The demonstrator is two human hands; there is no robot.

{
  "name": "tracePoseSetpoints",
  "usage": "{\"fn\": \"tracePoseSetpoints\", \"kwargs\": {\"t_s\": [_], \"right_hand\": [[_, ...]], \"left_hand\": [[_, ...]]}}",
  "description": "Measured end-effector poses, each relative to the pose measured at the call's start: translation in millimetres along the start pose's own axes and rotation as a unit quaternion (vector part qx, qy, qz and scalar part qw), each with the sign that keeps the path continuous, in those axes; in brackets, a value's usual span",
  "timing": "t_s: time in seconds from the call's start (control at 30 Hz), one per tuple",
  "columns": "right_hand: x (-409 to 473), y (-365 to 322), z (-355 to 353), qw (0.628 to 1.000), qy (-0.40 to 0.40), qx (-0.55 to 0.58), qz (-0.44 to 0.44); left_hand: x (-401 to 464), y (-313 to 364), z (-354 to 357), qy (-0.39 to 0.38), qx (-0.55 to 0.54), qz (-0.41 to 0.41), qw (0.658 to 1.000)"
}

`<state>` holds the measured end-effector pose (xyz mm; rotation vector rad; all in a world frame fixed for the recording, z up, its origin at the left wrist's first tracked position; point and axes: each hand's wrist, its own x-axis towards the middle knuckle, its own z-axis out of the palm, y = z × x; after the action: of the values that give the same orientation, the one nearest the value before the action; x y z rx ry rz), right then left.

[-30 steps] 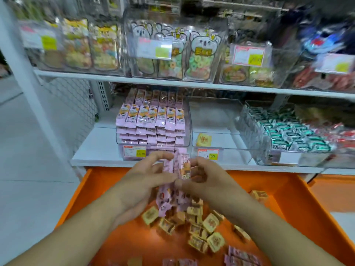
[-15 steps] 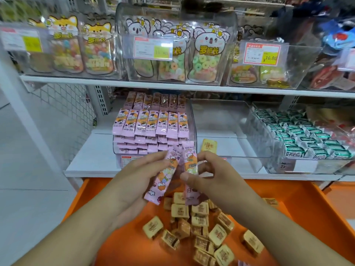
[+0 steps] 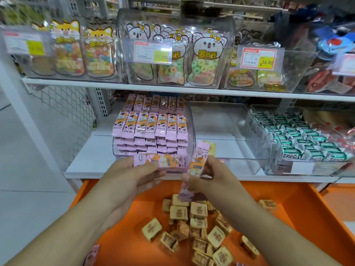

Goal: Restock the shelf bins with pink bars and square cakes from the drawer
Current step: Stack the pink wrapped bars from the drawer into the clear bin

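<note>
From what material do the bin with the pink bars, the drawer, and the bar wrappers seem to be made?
Bin: clear hard plastic, probably acrylic; the stacked bars show through its glossy walls.
Drawer: opaque orange, smooth and moulded-looking, likely plastic.
Pink bars: thin printed film with crimped, serrated ends and a slight sheen, probably plastic.

Free room and obstacles at the lower shelf

The pink-bar bin is stacked nearly to its rim, leaving only a shallow gap under the upper shelf for entry from the front. Just beside it on the right, the clear middle bin stands almost bare, one yellow packet at its front, with open room inside. The teal-candy bin on the far right is heaped full. Both hands, each gripping a pink bar, stand directly before the bin fronts. Below, square cakes crowd the drawer centre; bare orange floor lies right and left of the pile.
</note>
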<state>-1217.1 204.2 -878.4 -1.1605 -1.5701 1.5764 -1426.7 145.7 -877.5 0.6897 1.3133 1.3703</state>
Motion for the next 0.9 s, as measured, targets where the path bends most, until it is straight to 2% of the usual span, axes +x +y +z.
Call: {"fn": "tracePoseSetpoints", "kwargs": {"t_s": [0.13,0.23,0.37,0.53,0.73,0.83,0.9], "right_hand": [[-9,8,14,0.993,0.015,0.108,0.046],[-11,12,26,0.972,0.033,0.218,0.083],[-12,15,32,0.951,0.014,0.300,0.075],[-12,20,39,0.954,0.046,0.290,0.063],[-8,21,41,0.934,0.053,0.337,0.109],[-6,17,33,0.956,0.032,0.264,0.125],[-5,13,24,0.976,0.038,0.188,0.106]], "left_hand": [[-14,-6,13,0.010,-0.048,0.000,0.999],[-23,-13,25,0.009,-0.067,-0.015,0.998],[-24,-20,31,0.007,-0.077,-0.030,0.997],[-26,-25,36,-0.020,-0.066,-0.019,0.997],[-24,-30,39,0.029,-0.010,0.032,0.999],[-21,-24,35,0.031,-0.011,0.029,0.999],[-18,-18,29,0.031,-0.024,0.018,0.999]]}}
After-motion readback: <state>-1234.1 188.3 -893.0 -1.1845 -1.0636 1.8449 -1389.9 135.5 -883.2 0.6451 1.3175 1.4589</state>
